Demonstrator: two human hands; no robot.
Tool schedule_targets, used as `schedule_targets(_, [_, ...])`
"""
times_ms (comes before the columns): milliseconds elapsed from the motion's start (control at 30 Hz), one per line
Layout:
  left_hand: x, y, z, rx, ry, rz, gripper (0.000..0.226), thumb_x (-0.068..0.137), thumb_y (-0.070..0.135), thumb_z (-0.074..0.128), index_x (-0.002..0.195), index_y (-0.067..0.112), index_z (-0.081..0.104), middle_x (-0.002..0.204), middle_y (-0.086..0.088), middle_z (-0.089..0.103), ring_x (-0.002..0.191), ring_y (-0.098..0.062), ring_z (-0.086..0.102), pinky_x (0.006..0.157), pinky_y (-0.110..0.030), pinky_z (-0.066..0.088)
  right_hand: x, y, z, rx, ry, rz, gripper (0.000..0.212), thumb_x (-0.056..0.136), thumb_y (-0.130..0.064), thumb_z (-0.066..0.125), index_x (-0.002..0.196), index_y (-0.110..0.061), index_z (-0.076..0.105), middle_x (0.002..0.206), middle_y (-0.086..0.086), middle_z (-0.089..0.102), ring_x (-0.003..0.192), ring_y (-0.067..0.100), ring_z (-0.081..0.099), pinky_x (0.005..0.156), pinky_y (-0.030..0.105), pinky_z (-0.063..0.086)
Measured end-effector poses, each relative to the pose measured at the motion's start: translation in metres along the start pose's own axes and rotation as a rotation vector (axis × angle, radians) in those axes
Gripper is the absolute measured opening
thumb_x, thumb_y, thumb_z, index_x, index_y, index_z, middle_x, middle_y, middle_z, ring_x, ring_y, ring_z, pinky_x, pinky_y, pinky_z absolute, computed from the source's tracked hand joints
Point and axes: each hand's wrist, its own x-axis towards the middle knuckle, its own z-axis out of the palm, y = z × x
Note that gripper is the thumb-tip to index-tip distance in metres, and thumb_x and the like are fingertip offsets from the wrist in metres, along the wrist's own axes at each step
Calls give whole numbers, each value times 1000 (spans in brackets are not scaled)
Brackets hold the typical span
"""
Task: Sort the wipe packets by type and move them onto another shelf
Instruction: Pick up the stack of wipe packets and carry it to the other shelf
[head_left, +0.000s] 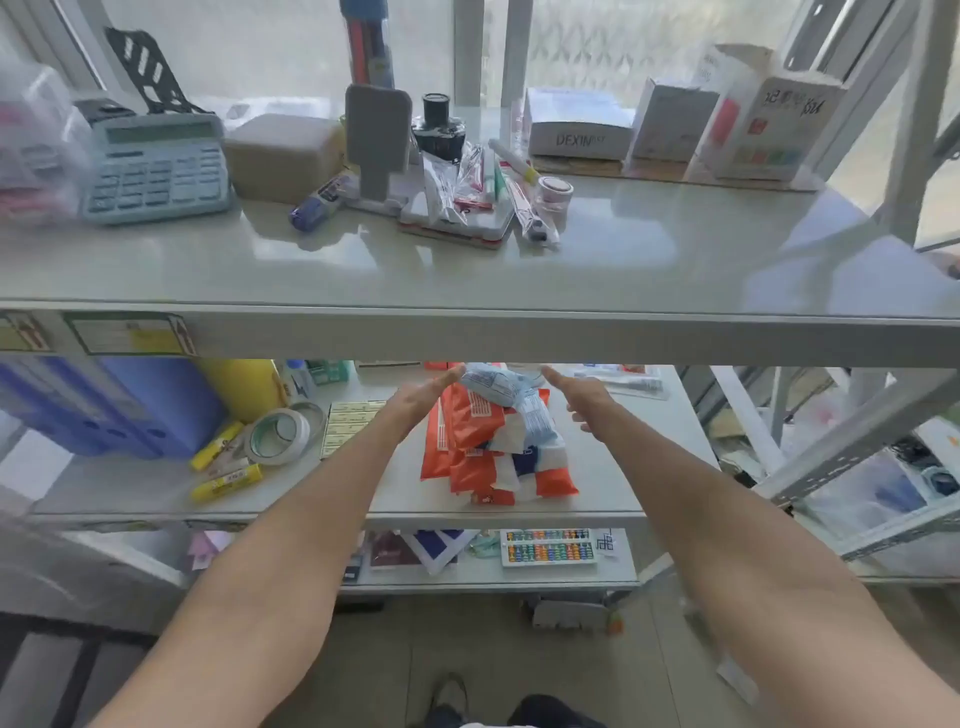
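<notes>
A pile of wipe packets lies on the middle shelf (613, 499). Orange and white packets (467, 441) make up the lower part, and light blue packets (496, 387) lie on top at the back. My left hand (423, 397) reaches in on the left of the pile, fingers stretched out and apart. On the right of the pile is my right hand (579, 397), also with fingers spread. Both hands flank the top blue packet without holding anything. The fingertips are partly hidden by the edge of the upper shelf (519, 332).
The upper shelf carries a calculator (156, 166), a brown box (285, 156), an ink bottle (441, 124), pens and white boxes (576, 124). Blue folders (104, 405), tape rolls (278, 436) and yellow glue sticks (226, 483) sit left of the pile. An abacus (548, 545) lies on the lowest shelf.
</notes>
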Motion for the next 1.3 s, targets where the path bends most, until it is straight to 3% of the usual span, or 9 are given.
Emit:
schedule_targets(133, [24,-11,3,-158,-185,-167,127,61,96,55,161,24,24,164,-19,29,147,-41,33,120,-55,30,6,1,2,214,-92,80,113,72,-73,76,157,-13,32,161,14,36,145,34,37,118,49,32])
schedule_targets(233, [28,-11,14,-240,-257,-157,97,86,79,47,158,17,30,152,-22,45,141,-38,43,118,-48,26,7,3,5,240,-221,143,121,64,-79,76,158,-19,30,168,12,23,154,38,21,123,59,19])
schedule_targets(367, [10,6,19,-241,-292,-106,46,102,57,41,129,20,50,73,-3,67,51,-15,68,57,-16,52,22,10,10,286,-349,277,161,26,-83,85,162,-30,15,168,23,11,154,43,17,121,64,17])
schedule_targets(433, [26,-2,20,-281,-292,-127,44,99,59,47,115,18,52,64,-5,71,49,-17,70,41,-22,51,31,10,10,311,-401,288,170,16,-77,90,161,-33,12,167,26,11,152,46,21,120,66,18])
schedule_targets(800, [77,-33,36,-406,-487,-175,85,68,73,79,134,23,65,127,-14,71,107,-31,71,108,-52,49,33,9,6,238,-468,215,98,49,-65,90,126,-20,50,139,15,55,131,31,53,117,42,34])
schedule_targets(867, [85,-33,39,-396,-481,-157,89,64,75,80,135,24,63,128,-13,71,108,-31,71,108,-53,49,38,18,8,255,-491,269,118,50,-69,89,140,-10,41,139,17,56,131,33,54,119,49,33])
schedule_targets(933, [90,-32,40,-414,-462,-154,88,65,74,79,136,24,63,127,-13,72,105,-30,72,107,-51,50,34,19,13,345,-534,257,85,74,-60,81,122,3,50,116,19,68,109,33,68,113,49,44])
schedule_targets(1033, [94,-36,39,-488,-465,-124,79,74,68,78,136,22,62,126,-14,72,107,-32,71,108,-52,49,35,15,14,400,-574,227,61,81,-48,80,110,-1,55,105,19,74,102,33,71,112,50,45])
schedule_targets(1300, [108,-57,36,-644,-498,-189,69,84,60,74,136,16,63,112,-12,76,96,-27,73,110,-44,49,48,21,35,279,-623,178,81,69,-72,77,132,-25,61,117,18,75,107,34,73,101,51,54])
